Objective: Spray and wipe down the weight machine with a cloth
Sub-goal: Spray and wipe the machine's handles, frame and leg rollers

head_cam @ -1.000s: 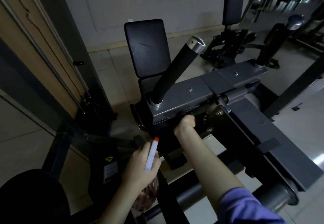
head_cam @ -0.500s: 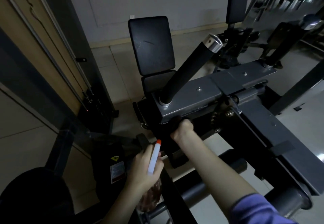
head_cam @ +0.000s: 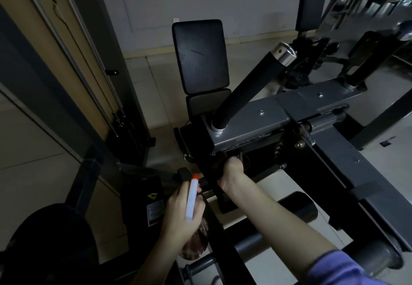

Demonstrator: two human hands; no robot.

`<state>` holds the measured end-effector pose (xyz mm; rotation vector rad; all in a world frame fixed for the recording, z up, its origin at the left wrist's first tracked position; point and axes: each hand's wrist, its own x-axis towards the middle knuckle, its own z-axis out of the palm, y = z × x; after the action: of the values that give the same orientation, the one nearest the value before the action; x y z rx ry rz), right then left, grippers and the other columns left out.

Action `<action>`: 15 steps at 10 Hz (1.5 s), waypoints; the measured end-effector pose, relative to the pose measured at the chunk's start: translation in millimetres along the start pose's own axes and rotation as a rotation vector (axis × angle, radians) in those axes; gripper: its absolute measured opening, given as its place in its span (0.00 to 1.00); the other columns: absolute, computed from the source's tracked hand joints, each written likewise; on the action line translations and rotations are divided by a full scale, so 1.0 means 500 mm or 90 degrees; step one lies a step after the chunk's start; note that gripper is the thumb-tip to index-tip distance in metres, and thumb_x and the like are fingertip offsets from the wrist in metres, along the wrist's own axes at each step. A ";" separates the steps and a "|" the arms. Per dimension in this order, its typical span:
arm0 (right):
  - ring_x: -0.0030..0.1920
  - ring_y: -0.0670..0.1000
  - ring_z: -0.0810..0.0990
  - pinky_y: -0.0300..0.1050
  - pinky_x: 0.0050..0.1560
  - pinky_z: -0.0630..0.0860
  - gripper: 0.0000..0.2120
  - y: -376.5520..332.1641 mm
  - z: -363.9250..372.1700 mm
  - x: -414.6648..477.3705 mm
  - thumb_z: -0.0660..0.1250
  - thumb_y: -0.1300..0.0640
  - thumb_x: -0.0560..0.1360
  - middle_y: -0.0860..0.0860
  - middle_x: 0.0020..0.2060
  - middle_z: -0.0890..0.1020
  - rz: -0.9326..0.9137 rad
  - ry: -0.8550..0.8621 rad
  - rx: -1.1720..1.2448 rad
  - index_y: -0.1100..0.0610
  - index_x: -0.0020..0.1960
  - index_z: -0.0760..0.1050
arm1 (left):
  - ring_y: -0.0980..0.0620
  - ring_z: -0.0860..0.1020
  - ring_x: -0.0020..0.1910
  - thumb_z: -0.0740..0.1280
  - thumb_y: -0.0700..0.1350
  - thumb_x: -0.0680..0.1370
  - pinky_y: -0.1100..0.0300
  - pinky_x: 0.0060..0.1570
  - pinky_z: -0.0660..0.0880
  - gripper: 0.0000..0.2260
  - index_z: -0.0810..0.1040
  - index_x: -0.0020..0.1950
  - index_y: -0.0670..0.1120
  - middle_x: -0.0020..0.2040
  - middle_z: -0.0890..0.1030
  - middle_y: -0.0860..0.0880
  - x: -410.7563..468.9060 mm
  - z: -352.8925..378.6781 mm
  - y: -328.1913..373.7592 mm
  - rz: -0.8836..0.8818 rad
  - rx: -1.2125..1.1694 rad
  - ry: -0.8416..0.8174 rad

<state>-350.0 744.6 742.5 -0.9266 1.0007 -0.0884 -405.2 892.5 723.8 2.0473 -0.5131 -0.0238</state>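
Observation:
The grey weight machine [head_cam: 252,124] fills the middle, with a black foam handle [head_cam: 249,88] slanting up from its steel housing and a black back pad [head_cam: 200,55] behind. My right hand [head_cam: 230,173] reaches under the housing's near edge and grips a dark reddish cloth [head_cam: 223,157], mostly hidden in shadow. My left hand [head_cam: 182,213] holds a spray bottle [head_cam: 192,197] with a white head and orange nozzle tip pointing up toward the machine; its reddish body shows below my palm.
A weight stack with cables [head_cam: 129,133] stands at the left beside a wooden wall panel. A black roller pad [head_cam: 292,206] and frame bars lie below my right arm. Another machine [head_cam: 312,17] stands at the back right. Tiled floor runs between them.
The view has shifted, so the machine sits lower and farther right in frame. My right hand with the cloth has slid slightly along the housing's underside. The left hand keeps the bottle steady.

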 end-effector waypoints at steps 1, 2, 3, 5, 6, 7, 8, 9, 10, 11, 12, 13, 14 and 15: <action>0.21 0.46 0.77 0.39 0.24 0.74 0.09 0.002 -0.062 -0.061 0.56 0.56 0.80 0.52 0.29 0.78 0.033 -0.013 -0.081 0.56 0.44 0.71 | 0.61 0.77 0.41 0.56 0.50 0.71 0.77 0.42 0.70 0.17 0.77 0.50 0.40 0.40 0.76 0.58 -0.003 -0.005 -0.004 0.008 -0.010 0.001; 0.45 0.57 0.81 0.53 0.47 0.79 0.06 -0.014 -0.117 -0.084 0.62 0.58 0.77 0.59 0.44 0.81 -0.149 0.027 -0.303 0.58 0.53 0.73 | 0.58 0.78 0.42 0.57 0.51 0.71 0.76 0.41 0.71 0.17 0.77 0.50 0.41 0.40 0.76 0.57 -0.007 0.000 -0.012 0.016 -0.017 0.000; 0.53 0.52 0.74 0.40 0.58 0.69 0.13 -0.038 -0.134 -0.063 0.64 0.61 0.77 0.56 0.55 0.74 -0.460 0.121 -0.393 0.60 0.61 0.71 | 0.59 0.77 0.45 0.57 0.50 0.71 0.76 0.41 0.71 0.16 0.76 0.49 0.42 0.40 0.76 0.58 -0.008 0.001 -0.015 0.013 -0.017 -0.008; 0.65 0.52 0.69 0.26 0.56 0.57 0.20 -0.043 -0.083 -0.024 0.58 0.63 0.79 0.56 0.66 0.69 -0.480 0.246 -0.277 0.60 0.70 0.66 | 0.63 0.77 0.40 0.61 0.42 0.72 0.77 0.37 0.68 0.03 0.73 0.45 0.47 0.35 0.73 0.57 -0.001 -0.002 -0.016 0.013 -0.023 -0.002; 0.70 0.55 0.65 0.26 0.61 0.54 0.23 -0.019 -0.062 -0.023 0.58 0.65 0.78 0.58 0.71 0.63 -0.492 0.240 -0.299 0.62 0.72 0.62 | 0.67 0.75 0.41 0.63 0.35 0.72 0.78 0.37 0.68 0.06 0.75 0.47 0.42 0.35 0.71 0.58 -0.002 -0.003 -0.019 0.021 -0.013 -0.011; 0.72 0.54 0.58 0.36 0.68 0.53 0.28 0.003 -0.047 -0.040 0.58 0.58 0.77 0.57 0.73 0.57 -0.483 0.151 -0.285 0.60 0.75 0.55 | 0.70 0.75 0.43 0.64 0.34 0.71 0.81 0.39 0.67 0.09 0.76 0.50 0.36 0.35 0.70 0.59 -0.004 -0.004 -0.023 0.032 0.001 -0.023; 0.74 0.51 0.55 0.38 0.68 0.53 0.26 0.004 -0.044 -0.051 0.56 0.53 0.80 0.53 0.75 0.55 -0.459 0.105 -0.205 0.55 0.76 0.54 | 0.65 0.76 0.43 0.63 0.39 0.71 0.77 0.39 0.70 0.11 0.76 0.52 0.38 0.36 0.74 0.57 -0.007 -0.007 -0.025 0.030 0.003 -0.016; 0.73 0.50 0.58 0.33 0.65 0.53 0.23 -0.003 -0.035 -0.036 0.54 0.53 0.82 0.53 0.74 0.59 -0.461 0.187 -0.164 0.55 0.76 0.57 | 0.62 0.77 0.43 0.63 0.40 0.72 0.75 0.38 0.71 0.10 0.76 0.52 0.40 0.37 0.75 0.54 -0.009 -0.009 -0.023 0.029 -0.009 -0.012; 0.72 0.51 0.61 0.35 0.68 0.55 0.22 0.012 -0.012 -0.029 0.55 0.56 0.81 0.54 0.73 0.61 -0.468 0.256 -0.131 0.57 0.74 0.61 | 0.64 0.76 0.45 0.64 0.37 0.73 0.78 0.39 0.69 0.10 0.76 0.53 0.38 0.37 0.74 0.57 -0.008 -0.009 -0.021 0.031 -0.008 -0.005; 0.69 0.52 0.66 0.30 0.63 0.58 0.21 0.034 -0.010 -0.031 0.58 0.60 0.80 0.56 0.70 0.64 -0.506 0.260 -0.167 0.58 0.73 0.64 | 0.62 0.77 0.38 0.64 0.38 0.73 0.76 0.37 0.69 0.08 0.76 0.51 0.40 0.36 0.72 0.58 -0.009 -0.006 -0.024 0.024 0.000 -0.003; 0.67 0.53 0.69 0.28 0.60 0.59 0.21 0.051 -0.023 -0.036 0.60 0.62 0.79 0.58 0.68 0.66 -0.546 0.246 -0.239 0.59 0.72 0.66 | 0.59 0.76 0.36 0.61 0.43 0.72 0.74 0.36 0.69 0.09 0.75 0.49 0.41 0.37 0.73 0.57 -0.011 -0.002 -0.026 0.020 0.003 -0.001; 0.64 0.54 0.71 0.31 0.61 0.63 0.22 0.065 -0.034 -0.043 0.62 0.63 0.78 0.59 0.65 0.67 -0.600 0.209 -0.336 0.59 0.71 0.67 | 0.61 0.75 0.35 0.65 0.37 0.72 0.77 0.37 0.69 0.04 0.75 0.46 0.43 0.36 0.74 0.58 -0.009 0.001 -0.030 0.006 0.002 0.016; 0.62 0.56 0.72 0.38 0.61 0.68 0.23 0.071 -0.045 -0.052 0.64 0.63 0.77 0.61 0.63 0.68 -0.644 0.180 -0.455 0.61 0.71 0.66 | 0.58 0.75 0.34 0.64 0.36 0.71 0.76 0.37 0.69 0.05 0.74 0.44 0.44 0.36 0.74 0.58 -0.007 0.004 -0.032 -0.009 -0.001 0.038; 0.61 0.59 0.72 0.45 0.59 0.72 0.24 0.081 -0.052 -0.063 0.64 0.65 0.76 0.62 0.62 0.69 -0.680 0.127 -0.593 0.62 0.71 0.65 | 0.58 0.74 0.33 0.64 0.36 0.70 0.76 0.36 0.68 0.04 0.75 0.45 0.41 0.35 0.74 0.58 -0.008 0.005 -0.031 -0.002 -0.004 0.047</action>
<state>-401.2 768.3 730.2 -2.2820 0.5925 -0.6572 -404.1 898.6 708.6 2.0353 -0.4626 0.0481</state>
